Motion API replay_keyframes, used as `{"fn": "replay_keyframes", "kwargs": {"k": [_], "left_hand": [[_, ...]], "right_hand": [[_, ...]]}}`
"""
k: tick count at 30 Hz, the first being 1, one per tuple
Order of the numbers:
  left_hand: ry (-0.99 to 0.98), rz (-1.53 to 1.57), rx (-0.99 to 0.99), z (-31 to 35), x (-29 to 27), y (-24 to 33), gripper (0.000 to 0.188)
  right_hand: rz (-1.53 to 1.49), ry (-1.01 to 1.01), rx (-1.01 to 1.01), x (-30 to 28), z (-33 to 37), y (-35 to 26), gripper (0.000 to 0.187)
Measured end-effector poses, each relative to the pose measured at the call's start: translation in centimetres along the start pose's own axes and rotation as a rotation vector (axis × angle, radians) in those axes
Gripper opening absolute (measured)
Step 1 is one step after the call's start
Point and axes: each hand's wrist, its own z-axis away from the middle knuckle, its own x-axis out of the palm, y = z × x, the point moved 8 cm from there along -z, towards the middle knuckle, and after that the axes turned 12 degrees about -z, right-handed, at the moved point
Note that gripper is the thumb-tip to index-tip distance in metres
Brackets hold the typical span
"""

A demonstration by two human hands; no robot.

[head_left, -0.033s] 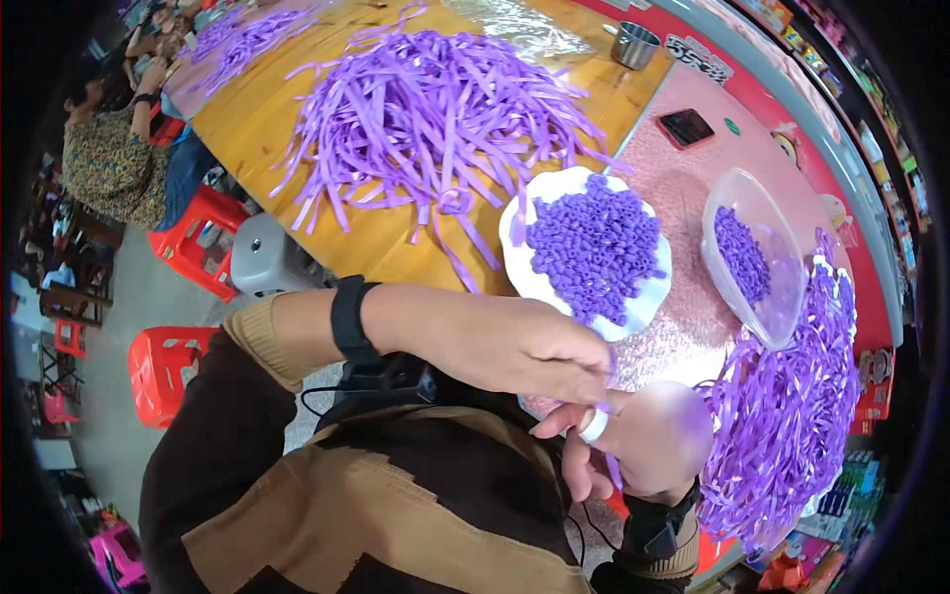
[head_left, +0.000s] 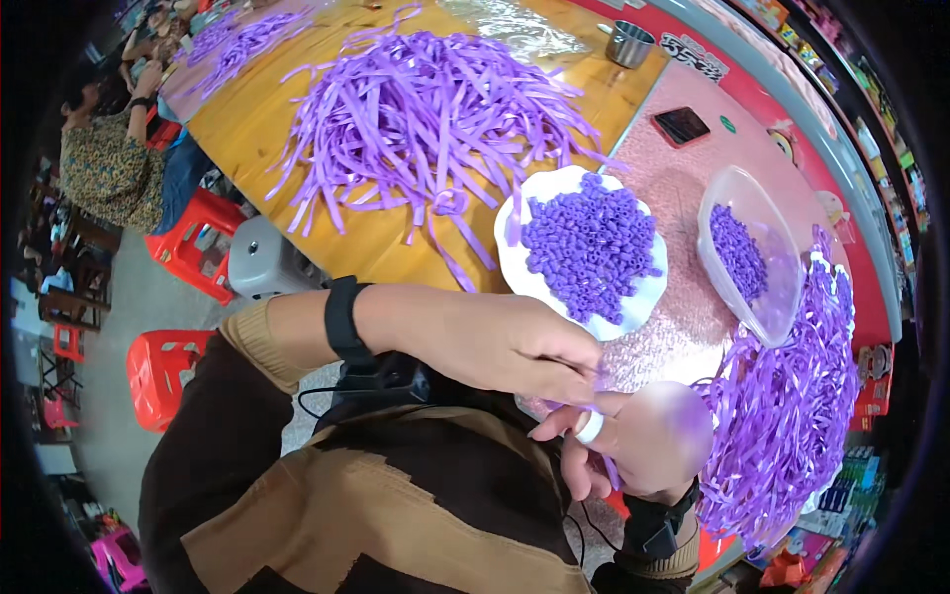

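Observation:
Close in front of my body, my left hand (head_left: 524, 346) reaches across from the left, thumb and fingers pinched together. My right hand (head_left: 638, 436) meets it, closed, with a white band (head_left: 590, 427) round one finger. A narrow purple ribbon (head_left: 611, 471) runs between the hands, and its lower end hangs below the right hand's fingers. Part of the right hand is blurred. Just beyond the hands, a white scalloped plate (head_left: 512, 267) holds a heap of purple beads (head_left: 594, 247). Past it on the left lies a large pile of loose purple ribbons (head_left: 426, 119).
To the right stand a clear plastic tub (head_left: 787, 262) with purple beads and a hanging bunch of purple ribbons (head_left: 782, 436). A phone (head_left: 681, 126) and a metal cup (head_left: 629, 45) lie farther back. Red stools (head_left: 168, 371) and a seated person (head_left: 114, 163) are at left.

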Motion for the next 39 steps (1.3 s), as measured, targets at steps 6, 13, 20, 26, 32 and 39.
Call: {"fn": "replay_keyframes", "kwargs": {"k": [6,13,20,26,32,39], "left_hand": [[0.134,-0.039,-0.192,2.9,-2.7,-0.2,0.018],[0.608,0.174,-0.301,10.4,-7.3,-1.2,0.017],[0.968,0.009,-0.138,18.2,-9.5,1.1,0.023],[1.046,0.197,0.024,21.7,-10.8,0.8,0.025],[0.893,0.130,-0.200,16.6,-9.8,-1.8,0.019],[0.630,0.199,-0.306,7.1,-11.2,-3.6,0.017]], "right_hand": [[0.141,0.192,-0.020,-3.2,1.8,-1.0,0.033],[0.078,0.296,-0.645,-7.8,6.4,-8.1,0.029],[-0.127,0.339,-0.647,-8.2,2.8,-7.4,0.026],[-0.084,0.441,-0.628,-9.1,-1.0,-7.5,0.030],[0.009,0.534,-0.709,-9.3,-2.9,-8.3,0.031],[0.358,0.646,-0.743,-9.0,-2.3,-9.0,0.040]]}}
